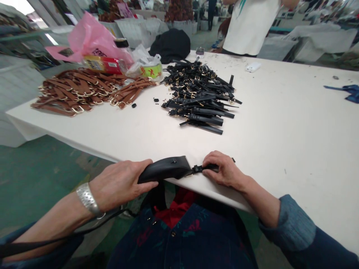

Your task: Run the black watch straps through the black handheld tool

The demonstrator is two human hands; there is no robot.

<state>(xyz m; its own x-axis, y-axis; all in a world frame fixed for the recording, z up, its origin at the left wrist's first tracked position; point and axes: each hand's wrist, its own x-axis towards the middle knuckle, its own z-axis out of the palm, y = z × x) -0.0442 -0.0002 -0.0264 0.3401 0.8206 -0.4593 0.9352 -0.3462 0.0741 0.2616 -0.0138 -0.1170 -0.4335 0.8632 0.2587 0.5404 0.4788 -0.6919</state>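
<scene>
My left hand (pixel 123 182) is wrapped round a black electric hair clipper (pixel 165 169), its cord trailing back along my forearm. The clipper's blade end points right and meets the end of a short black strap (pixel 198 169) at the table's front edge. My right hand (pixel 224 170) pinches that strap between thumb and fingers, with part of it hidden under them. Beyond my hands lies a pile of black straps (pixel 202 93) with small gold-coloured buckles.
Brown straps with metal rings (pixel 81 89) are heaped at the left. Behind them stand a pink plastic bag (pixel 89 37), a jar with a red label (pixel 105 65) and a black cap (pixel 171 45). A white object (pixel 252 67) lies farther right. Across the table is a person in a white shirt (pixel 249 28).
</scene>
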